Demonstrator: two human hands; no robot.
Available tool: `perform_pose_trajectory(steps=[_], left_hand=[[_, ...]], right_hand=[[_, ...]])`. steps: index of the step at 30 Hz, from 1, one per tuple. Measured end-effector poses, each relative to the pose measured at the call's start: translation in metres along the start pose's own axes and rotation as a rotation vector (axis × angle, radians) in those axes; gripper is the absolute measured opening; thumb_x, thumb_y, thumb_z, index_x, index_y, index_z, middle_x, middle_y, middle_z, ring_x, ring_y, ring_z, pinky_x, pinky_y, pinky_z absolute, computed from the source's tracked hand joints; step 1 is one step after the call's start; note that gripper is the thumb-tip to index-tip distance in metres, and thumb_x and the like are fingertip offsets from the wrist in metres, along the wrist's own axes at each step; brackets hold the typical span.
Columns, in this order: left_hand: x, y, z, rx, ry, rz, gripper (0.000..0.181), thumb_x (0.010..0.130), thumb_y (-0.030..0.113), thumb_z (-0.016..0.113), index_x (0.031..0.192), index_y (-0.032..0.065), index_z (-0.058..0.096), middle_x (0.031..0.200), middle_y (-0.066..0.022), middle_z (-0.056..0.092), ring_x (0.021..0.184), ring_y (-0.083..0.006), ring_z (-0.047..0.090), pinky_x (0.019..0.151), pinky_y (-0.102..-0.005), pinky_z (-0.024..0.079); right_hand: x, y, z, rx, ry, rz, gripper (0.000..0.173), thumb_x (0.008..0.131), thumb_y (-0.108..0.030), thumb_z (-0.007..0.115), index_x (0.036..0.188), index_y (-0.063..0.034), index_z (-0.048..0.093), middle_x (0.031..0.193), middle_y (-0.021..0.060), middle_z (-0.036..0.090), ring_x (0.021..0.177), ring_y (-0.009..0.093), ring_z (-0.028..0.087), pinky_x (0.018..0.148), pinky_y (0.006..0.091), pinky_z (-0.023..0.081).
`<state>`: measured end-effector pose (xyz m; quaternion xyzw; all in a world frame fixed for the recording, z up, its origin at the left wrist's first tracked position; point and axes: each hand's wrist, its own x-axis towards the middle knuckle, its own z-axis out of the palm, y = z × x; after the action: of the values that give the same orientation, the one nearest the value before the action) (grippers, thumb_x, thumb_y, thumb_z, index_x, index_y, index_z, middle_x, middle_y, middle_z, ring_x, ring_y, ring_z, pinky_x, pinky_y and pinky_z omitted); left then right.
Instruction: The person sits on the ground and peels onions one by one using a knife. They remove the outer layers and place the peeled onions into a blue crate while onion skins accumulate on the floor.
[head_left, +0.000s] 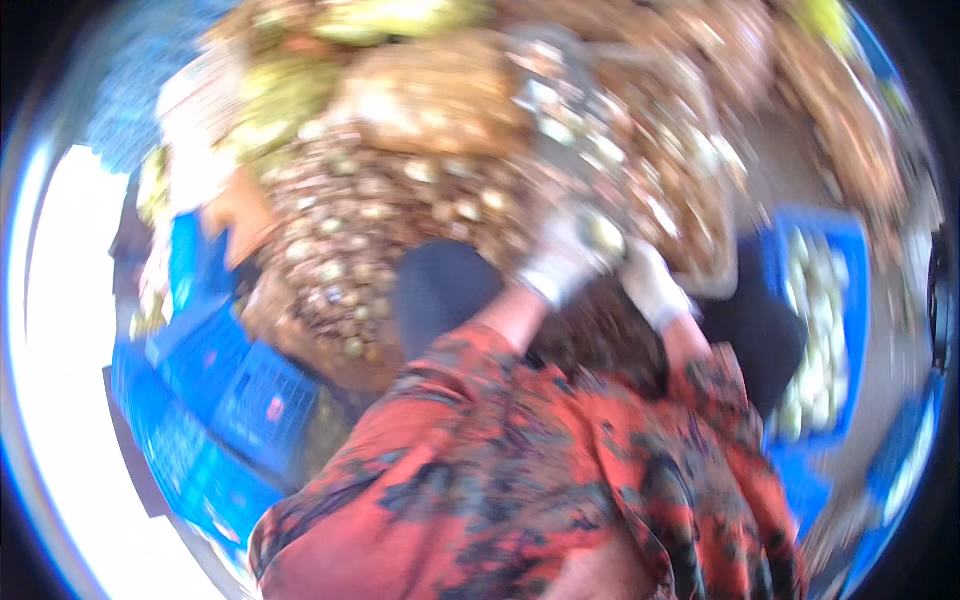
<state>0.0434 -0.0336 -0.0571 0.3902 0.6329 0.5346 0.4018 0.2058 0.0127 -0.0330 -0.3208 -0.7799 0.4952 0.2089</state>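
Observation:
My left hand (564, 246), in a white glove, is closed around a pale round onion (604, 238) in front of my body. Close on its right side is my right hand (651, 279), also in a white glove. Its fingers are blurred near the onion, and whether they grip a tool cannot be made out. A large heap of what look like small onions (330, 240) spreads in front and to the left, around my dark-clad left knee (446, 289). More onions (660, 187) lie beyond my hands to the right. Motion blur hides fine detail.
At right, a blue plastic crate (861, 300) holds pale, apparently peeled onions (814, 330). Several blue crates (259, 401) stand at left. A full orange mesh sack (442, 94) and a yellow-green sack (289, 97) lie beyond the heap. My dark right knee (757, 337) is beside the right crate.

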Motion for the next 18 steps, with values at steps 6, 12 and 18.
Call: perform_pose_trajectory(steps=[6,12,18], left_hand=[[0.004,0.021,-0.004,0.045,0.059,-0.112,0.074,0.051,0.027,0.094,0.113,0.0036,0.06,0.107,-0.0095,0.065,0.1,-0.0213,0.063,0.092,-0.0361,0.051],[0.0,0.06,-0.004,0.111,0.147,-0.037,0.07,0.055,0.027,0.092,0.114,0.0034,0.062,0.107,-0.013,0.067,0.1,-0.0234,0.063,0.09,-0.0335,0.051],[0.023,0.12,-0.005,0.046,-0.04,0.048,0.077,0.054,0.025,0.091,0.121,0.0015,0.06,0.111,-0.0138,0.067,0.105,-0.0223,0.063,0.095,-0.0337,0.05]], right_hand=[[0.0,0.018,-0.011,-0.003,-0.094,0.266,0.018,0.088,-0.009,0.058,0.095,0.004,0.068,0.084,0.0222,0.07,0.08,0.033,0.069,0.074,0.0413,0.051],[0.013,0.013,-0.017,-0.065,0.052,0.13,0.009,0.086,-0.007,0.061,0.083,0.0002,0.065,0.068,0.0079,0.062,0.055,0.014,0.059,0.05,0.0296,0.046],[0.068,0.041,-0.057,-0.535,-0.036,-0.18,0.022,0.094,-0.01,0.053,0.105,0.0005,0.07,0.089,0.0109,0.072,0.083,0.02,0.067,0.072,0.0342,0.051]])
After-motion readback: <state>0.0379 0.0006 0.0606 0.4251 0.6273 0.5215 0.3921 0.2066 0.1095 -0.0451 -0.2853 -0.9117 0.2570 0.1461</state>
